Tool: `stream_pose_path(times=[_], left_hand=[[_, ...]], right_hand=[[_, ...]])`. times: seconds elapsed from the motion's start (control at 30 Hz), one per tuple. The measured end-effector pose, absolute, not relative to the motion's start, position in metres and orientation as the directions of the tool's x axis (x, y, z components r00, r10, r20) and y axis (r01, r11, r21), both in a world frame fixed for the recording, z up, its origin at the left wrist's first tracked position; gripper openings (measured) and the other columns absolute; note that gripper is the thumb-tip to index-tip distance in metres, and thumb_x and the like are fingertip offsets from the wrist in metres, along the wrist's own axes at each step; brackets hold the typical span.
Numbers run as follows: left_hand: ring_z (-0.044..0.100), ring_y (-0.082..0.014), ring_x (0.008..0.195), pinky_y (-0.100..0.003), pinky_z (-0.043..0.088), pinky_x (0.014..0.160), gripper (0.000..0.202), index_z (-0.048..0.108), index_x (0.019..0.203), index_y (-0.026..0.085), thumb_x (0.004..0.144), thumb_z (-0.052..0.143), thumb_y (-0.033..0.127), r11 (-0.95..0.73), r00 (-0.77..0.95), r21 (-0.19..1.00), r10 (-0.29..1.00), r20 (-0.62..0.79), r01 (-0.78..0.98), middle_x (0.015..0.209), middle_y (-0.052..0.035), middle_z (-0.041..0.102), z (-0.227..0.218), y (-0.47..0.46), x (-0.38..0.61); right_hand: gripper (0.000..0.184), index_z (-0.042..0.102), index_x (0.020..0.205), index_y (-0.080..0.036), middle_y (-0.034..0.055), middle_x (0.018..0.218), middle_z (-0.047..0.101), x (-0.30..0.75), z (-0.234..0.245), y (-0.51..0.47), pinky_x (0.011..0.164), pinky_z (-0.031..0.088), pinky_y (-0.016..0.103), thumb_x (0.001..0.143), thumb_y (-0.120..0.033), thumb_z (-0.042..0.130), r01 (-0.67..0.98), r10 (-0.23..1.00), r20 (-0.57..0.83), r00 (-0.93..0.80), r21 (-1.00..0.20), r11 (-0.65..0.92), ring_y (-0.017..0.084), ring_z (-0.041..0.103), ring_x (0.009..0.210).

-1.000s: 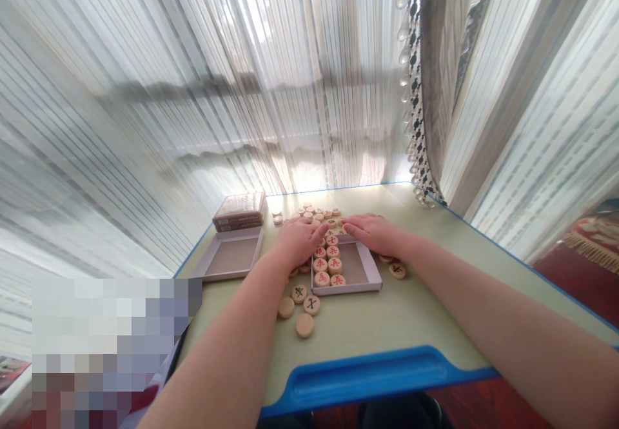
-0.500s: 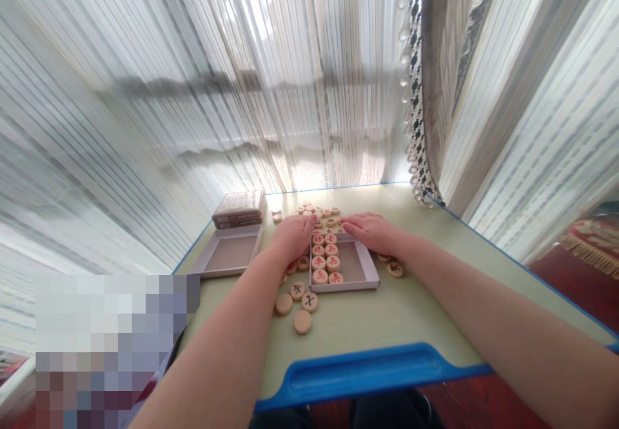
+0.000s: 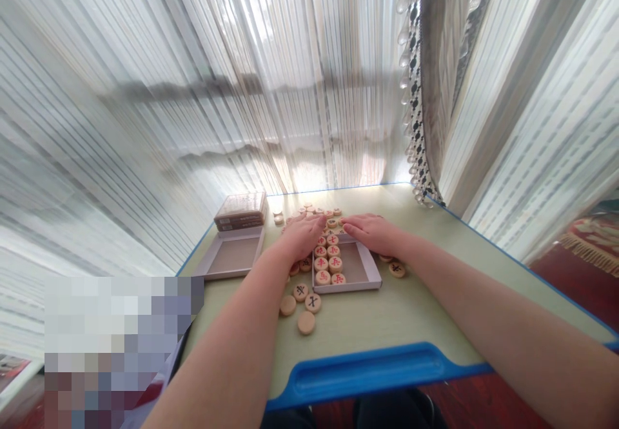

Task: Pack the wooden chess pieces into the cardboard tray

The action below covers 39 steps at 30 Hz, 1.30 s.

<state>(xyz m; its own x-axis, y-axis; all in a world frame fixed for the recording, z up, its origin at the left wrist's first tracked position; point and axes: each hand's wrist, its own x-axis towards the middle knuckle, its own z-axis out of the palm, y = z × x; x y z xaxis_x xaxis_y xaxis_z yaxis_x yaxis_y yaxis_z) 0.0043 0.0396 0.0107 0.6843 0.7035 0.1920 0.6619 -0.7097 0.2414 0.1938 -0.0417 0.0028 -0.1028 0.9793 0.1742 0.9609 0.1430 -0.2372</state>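
Observation:
A shallow white box tray (image 3: pixel 356 284) holds two columns of wooden Chinese chess pieces (image 3: pixel 335 264) with red characters along its left side. My left hand (image 3: pixel 305 234) is at the tray's far left corner, fingers stretched over loose pieces and hiding some of them. On the far right side, my right hand (image 3: pixel 371 231) lies low with its fingers extended, the tips beside a loose piece (image 3: pixel 341 221). Whether the fingertips touch that piece, I cannot tell. More pieces lie beyond the tray, partly covered by the hands.
Left of the tray is an open box lid (image 3: pixel 232 255), with a brown box (image 3: pixel 240 209) behind it. Several loose pieces (image 3: pixel 305 322) lie in front on the left, and another (image 3: pixel 397 269) at right. The table has a blue rim (image 3: pixel 367 369); a striped curtain (image 3: pixel 309 80) hangs behind.
My left hand has shifted slightly right, further over the far loose pieces. My right hand is nearly where it was. The view has drifted a little.

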Motion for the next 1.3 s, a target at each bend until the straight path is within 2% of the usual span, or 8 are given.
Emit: stream_pose_path(times=[0.27,0.43,0.53,0.7,0.9,0.97,1.13,1.3], left_hand=[[0.055,-0.0199,0.098,-0.034,0.042,0.091,0.060,0.066,0.092,0.018,0.092,0.013,0.044,-0.705,0.639,0.165,0.700,0.318,0.690,0.101,-0.0094,0.061,0.012,0.037,-0.001],[0.056,-0.0205,0.097,-0.033,0.042,0.091,0.049,0.065,0.090,0.015,0.092,0.021,0.037,-0.688,0.627,0.119,0.708,0.323,0.716,0.099,-0.0109,0.063,0.012,0.038,0.004],[0.058,-0.0198,0.097,-0.031,0.044,0.088,0.033,0.063,0.097,0.017,0.088,0.033,0.024,-0.644,0.599,0.117,0.752,0.276,0.756,0.104,-0.0095,0.064,0.013,0.040,0.003],[0.059,-0.0189,0.096,-0.030,0.045,0.086,0.033,0.063,0.100,0.021,0.081,0.038,0.013,-0.612,0.576,0.112,0.780,0.243,0.783,0.106,-0.0072,0.064,0.013,0.043,-0.004],[0.059,-0.0221,0.090,-0.034,0.046,0.081,0.027,0.064,0.088,0.019,0.085,0.039,0.028,-0.589,0.545,0.118,0.793,0.272,0.799,0.096,-0.0094,0.066,0.018,0.038,-0.008],[0.059,-0.0223,0.090,-0.034,0.046,0.080,0.029,0.064,0.087,0.018,0.085,0.039,0.032,-0.587,0.541,0.119,0.794,0.276,0.801,0.096,-0.0103,0.065,0.019,0.036,-0.007],[0.060,-0.0225,0.088,-0.034,0.046,0.079,0.024,0.063,0.087,0.019,0.084,0.042,0.029,-0.590,0.544,0.133,0.795,0.270,0.796,0.093,-0.0089,0.067,0.018,0.036,-0.004],[0.059,-0.0210,0.093,-0.032,0.045,0.083,0.024,0.062,0.098,0.019,0.082,0.044,0.022,-0.628,0.557,0.186,0.765,0.324,0.755,0.103,-0.0072,0.065,0.015,0.037,-0.005]], right_hand=[[0.056,0.051,0.126,-0.023,0.0041,0.129,0.052,0.189,0.007,-0.038,0.101,0.032,0.037,0.091,-0.051,0.018,0.964,0.959,0.283,-0.035,-0.245,0.107,0.023,0.044,0.120],[0.063,0.027,0.141,-0.024,0.0004,0.145,0.030,0.180,0.010,-0.023,0.109,0.017,0.042,0.088,-0.057,0.015,0.970,0.976,0.202,-0.079,-0.209,0.122,0.026,0.019,0.135],[0.068,0.016,0.144,-0.026,0.0016,0.146,0.027,0.177,0.009,-0.018,0.109,0.012,0.045,0.087,-0.061,0.010,0.967,0.989,0.103,-0.106,-0.222,0.127,0.025,0.016,0.136],[0.066,0.034,0.138,-0.025,0.0056,0.139,0.041,0.179,0.014,-0.023,0.105,0.022,0.043,0.087,-0.060,0.011,0.972,0.985,0.117,-0.126,-0.184,0.146,0.026,0.031,0.129],[0.055,0.066,0.103,-0.024,0.0077,0.111,0.062,0.187,0.021,-0.031,0.090,0.037,0.040,0.091,-0.047,0.018,0.991,0.975,0.193,-0.111,-0.052,0.123,0.027,0.049,0.106],[0.052,0.067,0.101,-0.025,0.0063,0.114,0.061,0.188,0.019,-0.030,0.091,0.037,0.040,0.091,-0.046,0.020,0.992,0.976,0.192,-0.103,-0.058,0.116,0.026,0.049,0.107],[0.048,0.052,0.125,-0.024,0.0025,0.135,0.046,0.185,0.012,-0.028,0.104,0.026,0.036,0.091,-0.043,0.024,0.975,0.967,0.207,-0.148,-0.133,0.178,0.022,0.037,0.125],[0.054,0.045,0.131,-0.021,0.0052,0.135,0.046,0.186,0.010,-0.032,0.106,0.023,0.038,0.091,-0.048,0.023,0.977,0.979,0.168,-0.118,-0.157,0.144,0.024,0.034,0.127]])
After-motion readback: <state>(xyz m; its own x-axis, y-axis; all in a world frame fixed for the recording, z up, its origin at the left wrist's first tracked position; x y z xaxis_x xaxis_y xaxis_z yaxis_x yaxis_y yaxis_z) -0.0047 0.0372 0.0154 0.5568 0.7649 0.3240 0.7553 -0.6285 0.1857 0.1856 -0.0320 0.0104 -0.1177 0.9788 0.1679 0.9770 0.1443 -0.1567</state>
